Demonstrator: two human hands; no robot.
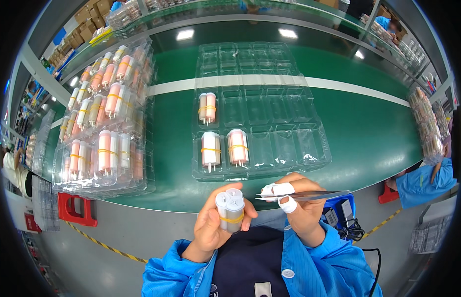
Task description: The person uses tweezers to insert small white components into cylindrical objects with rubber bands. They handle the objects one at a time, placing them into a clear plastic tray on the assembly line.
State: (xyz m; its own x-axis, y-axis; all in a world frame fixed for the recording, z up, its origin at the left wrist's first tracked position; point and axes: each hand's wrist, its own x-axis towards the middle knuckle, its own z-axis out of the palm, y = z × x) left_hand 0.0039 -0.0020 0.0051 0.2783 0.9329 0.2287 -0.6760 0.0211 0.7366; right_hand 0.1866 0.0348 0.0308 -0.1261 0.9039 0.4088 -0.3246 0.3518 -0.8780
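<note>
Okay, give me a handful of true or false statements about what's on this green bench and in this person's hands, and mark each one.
1. The left hand holds a bundle of white cylinders bound with a yellow band. True.
2. The right hand holds a pair of scissors. False: it holds metal tweezers.
3. The clear tray in front of the hands has three filled pockets. True.
4. The stack of trays on the person's left holds no bundles. False: it is full of banded bundles.
5. The right hand's fingertips are bare. False: several wear white wraps.
</note>
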